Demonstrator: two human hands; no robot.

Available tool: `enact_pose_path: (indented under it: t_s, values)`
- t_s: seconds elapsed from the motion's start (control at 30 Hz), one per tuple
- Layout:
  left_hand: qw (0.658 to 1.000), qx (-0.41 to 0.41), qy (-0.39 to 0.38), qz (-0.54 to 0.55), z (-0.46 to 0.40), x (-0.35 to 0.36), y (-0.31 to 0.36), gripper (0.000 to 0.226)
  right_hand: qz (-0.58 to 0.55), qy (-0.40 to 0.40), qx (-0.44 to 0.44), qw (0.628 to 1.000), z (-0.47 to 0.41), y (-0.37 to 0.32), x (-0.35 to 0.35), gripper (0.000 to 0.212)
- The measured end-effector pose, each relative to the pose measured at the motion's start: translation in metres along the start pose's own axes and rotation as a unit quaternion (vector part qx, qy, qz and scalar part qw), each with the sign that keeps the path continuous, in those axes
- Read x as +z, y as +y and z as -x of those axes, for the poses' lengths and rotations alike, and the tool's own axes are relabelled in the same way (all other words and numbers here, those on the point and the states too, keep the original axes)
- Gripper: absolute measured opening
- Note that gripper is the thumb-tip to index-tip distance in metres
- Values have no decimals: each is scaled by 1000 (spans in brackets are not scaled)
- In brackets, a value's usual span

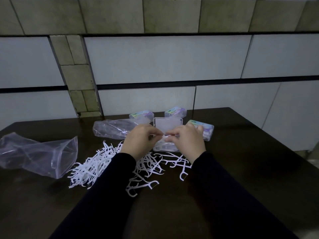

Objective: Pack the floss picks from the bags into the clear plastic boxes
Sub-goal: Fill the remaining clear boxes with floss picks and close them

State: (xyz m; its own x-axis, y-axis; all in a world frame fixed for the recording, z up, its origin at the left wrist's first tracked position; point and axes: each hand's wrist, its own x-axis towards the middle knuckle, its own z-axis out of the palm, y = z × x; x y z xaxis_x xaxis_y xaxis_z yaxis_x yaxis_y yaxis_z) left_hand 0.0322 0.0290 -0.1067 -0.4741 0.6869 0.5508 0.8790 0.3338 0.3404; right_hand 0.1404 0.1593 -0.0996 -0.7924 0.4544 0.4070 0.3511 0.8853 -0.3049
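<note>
Iridescent labels on three closed clear plastic boxes (201, 129) are unreadable; left hand (138, 141) and right hand (187, 141) pinch white floss picks (165, 135) together over an open clear box (167, 125).

— What colours are on the table (241, 169)?
— It is dark brown, almost black. The floss picks (96, 167) strewn on it are plain white.
— The bags?
— The near bag (39, 154) and the far bag (114, 129) are colourless and see-through, with pale glints.
— And the boxes?
— The open box (167, 125) is clear with a milky cast. The three closed boxes (201, 129) carry labels shading from green to blue to violet.
— Sleeves (107, 195)?
— Very dark navy, unpatterned.
— The wall (164, 62)?
— Pale grey tiles, with mottled olive ones above, and black bands.
</note>
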Motion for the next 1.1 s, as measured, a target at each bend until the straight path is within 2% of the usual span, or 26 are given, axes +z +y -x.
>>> enact_pose_path:
  t_s: [0.13,0.23,0.33,0.47,0.57,0.7,0.77,0.97,1.1]
  values:
    - [1000,-14,-5,-4,1,0,-3,14,-23,8,13,1000,0,6,-3,32]
    - [999,-17,20,-19,1,1,-1,16,-30,20,26,999,3,14,-9,36]
    - [998,-14,53,-19,-1,4,6,13,-13,-41,36,998,6,21,-11,55]
    - [998,2,34,-54,-4,14,17,14,-12,-86,38,996,10,25,-9,71]
    - [996,14,9,-92,-5,16,20,21,-40,-96,42,994,13,25,-9,70]
    - [996,34,-77,-34,-4,12,32,33,-43,-95,34,994,13,26,-9,63]
    - [992,54,-107,-50,-3,12,36,35,-50,-93,41,994,12,27,-9,62]
    - [989,45,-107,-87,-4,11,23,33,-72,-85,52,992,13,29,-6,63]
    - [986,91,-96,-103,-2,13,27,36,-74,-87,52,992,13,30,-6,61]
